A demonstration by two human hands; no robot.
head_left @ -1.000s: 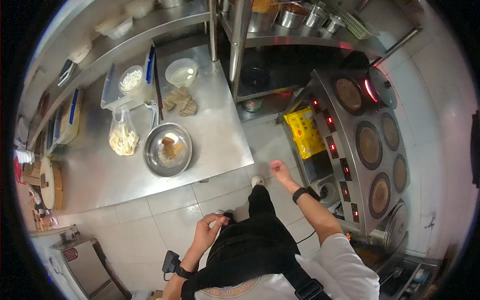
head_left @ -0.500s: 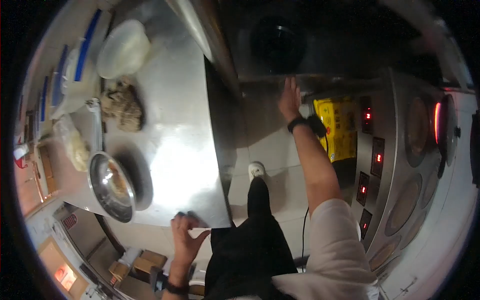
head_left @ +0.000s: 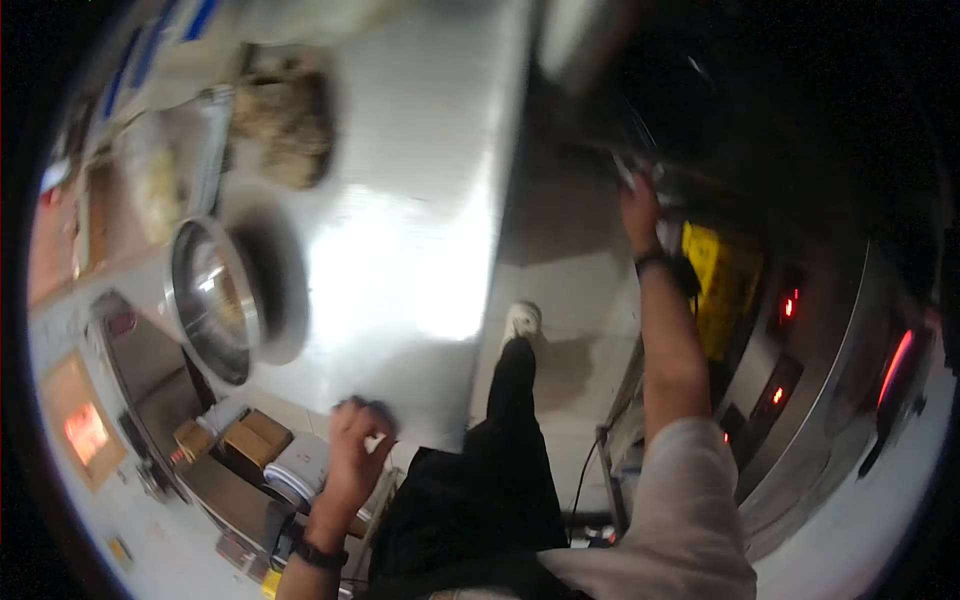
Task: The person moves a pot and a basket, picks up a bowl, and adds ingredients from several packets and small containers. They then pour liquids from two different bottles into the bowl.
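In the head view, the left hand [head_left: 355, 455] is clenching the near corner of the worktop [head_left: 420, 230] and the right hand [head_left: 640, 205] is reaching into the dark shelf [head_left: 575, 190] beyond it — grip too blurred to tell — so the low lean is risking a slip that jolts the steel bowl [head_left: 215, 300] sitting near the edge.

Gripping bench [head_left: 420, 230] corner with left hand [head_left: 355, 450] | holding right hand [head_left: 640, 205] out at dark shelf [head_left: 680, 120] | steel bowl [head_left: 212, 300] on bench

Right hand [head_left: 640, 205] outstretched (left hand [head_left: 352, 455] curled)
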